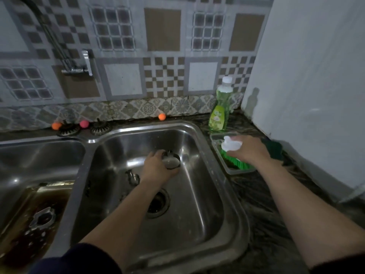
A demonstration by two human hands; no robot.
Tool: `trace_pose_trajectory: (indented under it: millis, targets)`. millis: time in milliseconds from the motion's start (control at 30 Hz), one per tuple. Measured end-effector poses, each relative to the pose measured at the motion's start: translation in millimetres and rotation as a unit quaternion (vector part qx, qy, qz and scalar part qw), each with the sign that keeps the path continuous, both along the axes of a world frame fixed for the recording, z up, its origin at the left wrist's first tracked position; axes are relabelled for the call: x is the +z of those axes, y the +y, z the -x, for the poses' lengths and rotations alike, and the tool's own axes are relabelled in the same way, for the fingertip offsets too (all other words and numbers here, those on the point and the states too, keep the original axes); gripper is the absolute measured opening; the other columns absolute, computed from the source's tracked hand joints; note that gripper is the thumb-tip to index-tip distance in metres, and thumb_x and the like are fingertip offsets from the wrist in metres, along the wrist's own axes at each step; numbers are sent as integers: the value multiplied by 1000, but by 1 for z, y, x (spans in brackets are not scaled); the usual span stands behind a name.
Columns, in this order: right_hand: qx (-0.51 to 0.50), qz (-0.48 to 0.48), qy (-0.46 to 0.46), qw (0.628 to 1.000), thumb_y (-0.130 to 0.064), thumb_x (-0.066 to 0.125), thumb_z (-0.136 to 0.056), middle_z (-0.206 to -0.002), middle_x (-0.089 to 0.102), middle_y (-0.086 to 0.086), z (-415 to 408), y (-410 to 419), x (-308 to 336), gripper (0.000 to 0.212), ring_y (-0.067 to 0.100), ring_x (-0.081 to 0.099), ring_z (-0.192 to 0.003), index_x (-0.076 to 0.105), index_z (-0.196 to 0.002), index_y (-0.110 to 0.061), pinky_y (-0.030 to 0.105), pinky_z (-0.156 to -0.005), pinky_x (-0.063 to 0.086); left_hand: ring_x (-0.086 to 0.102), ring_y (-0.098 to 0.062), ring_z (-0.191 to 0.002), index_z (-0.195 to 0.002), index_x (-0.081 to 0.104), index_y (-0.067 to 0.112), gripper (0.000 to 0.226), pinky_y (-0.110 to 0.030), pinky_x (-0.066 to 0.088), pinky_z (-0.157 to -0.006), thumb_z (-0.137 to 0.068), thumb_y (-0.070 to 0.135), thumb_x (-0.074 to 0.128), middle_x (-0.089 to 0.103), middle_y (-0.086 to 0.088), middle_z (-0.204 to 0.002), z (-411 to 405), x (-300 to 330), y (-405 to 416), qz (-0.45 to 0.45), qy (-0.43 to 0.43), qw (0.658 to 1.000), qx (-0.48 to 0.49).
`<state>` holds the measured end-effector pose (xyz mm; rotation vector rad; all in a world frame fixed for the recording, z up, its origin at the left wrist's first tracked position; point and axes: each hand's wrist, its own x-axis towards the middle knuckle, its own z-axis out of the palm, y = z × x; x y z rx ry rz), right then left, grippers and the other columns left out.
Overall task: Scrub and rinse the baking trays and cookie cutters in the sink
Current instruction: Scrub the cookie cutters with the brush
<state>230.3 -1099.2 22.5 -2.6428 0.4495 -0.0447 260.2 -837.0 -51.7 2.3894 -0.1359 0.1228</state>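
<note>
My left hand (158,167) reaches into the right sink basin (197,194) and holds a round metal cookie cutter (173,161) above the basin floor. Another small metal cutter (132,176) lies on the basin floor just left of that wrist. My right hand (248,149) is over a clear plastic tray (219,153) on the counter, gripping a green bottle with a white cap (231,145) that lies tilted in it. In the left basin, a baking tray (25,224) sits in brown water with a metal cutter (42,217) on it.
A tall green dish soap bottle (220,109) stands behind the plastic tray. The tap (79,66) is on the tiled wall at the left. Two sink strainers (99,127) and small orange and pink balls (162,116) line the back ledge. A white wall bounds the right side.
</note>
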Motion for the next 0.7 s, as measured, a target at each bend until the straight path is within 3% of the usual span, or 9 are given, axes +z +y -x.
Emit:
trace_pose_trajectory:
  millis: [100,200,267,333,433,600,700]
  targets:
    - [-25,-5,-83,996,-47,64,-82,-130,61,1,1,9,12,55,27,57,-113,52,-134,-36,31,-81,45,55,-22,-109,-129,56,13,72,-18,36,-87,-66,37,83,55,-6,-118,3,6,-2,-9,-20,1000,-20]
    - [36,-71,-154,985,-41,72,-78,-128,62,-1,14,42,17,61,20,58,-114,53,-135,-33,23,-80,40,57,-21,-105,-126,59,14,70,-21,39,-86,-65,39,84,57,-5,-115,3,14,2,-19,-36,999,-25]
    - [107,-117,-150,976,-35,76,-76,-127,62,-3,28,76,8,62,16,58,-113,54,-134,-32,22,-83,42,57,-20,-101,-119,62,15,67,-22,40,-82,-61,42,84,59,-4,-110,3,19,2,-36,-55,997,-26]
    - [155,-101,-149,971,-31,74,-77,-130,60,-1,28,101,-8,62,16,56,-117,53,-135,-30,22,-89,41,57,-19,-96,-112,63,17,61,-23,44,-78,-59,41,82,58,-1,-105,5,23,-1,-59,-61,996,-42]
    - [159,-94,-174,967,-30,73,-79,-130,58,0,19,116,-16,61,17,53,-118,52,-136,-29,20,-85,38,59,-20,-91,-104,62,18,51,-31,50,-74,-60,36,80,55,-1,-101,10,29,3,-74,-57,995,-27]
    - [203,-91,-154,963,-33,73,-80,-129,59,-4,24,124,-17,61,12,53,-115,51,-137,-32,14,-79,33,58,-19,-97,-120,57,23,62,-27,47,-74,-64,36,81,54,0,-109,11,30,31,-104,-71,992,21]
    - [184,-117,-175,960,-31,72,-80,-130,58,-6,12,132,-10,60,11,52,-117,51,-136,-32,15,-78,34,58,-19,-91,-117,57,21,57,-27,45,-68,-67,39,78,55,0,-102,19,28,27,-105,-93,990,6]
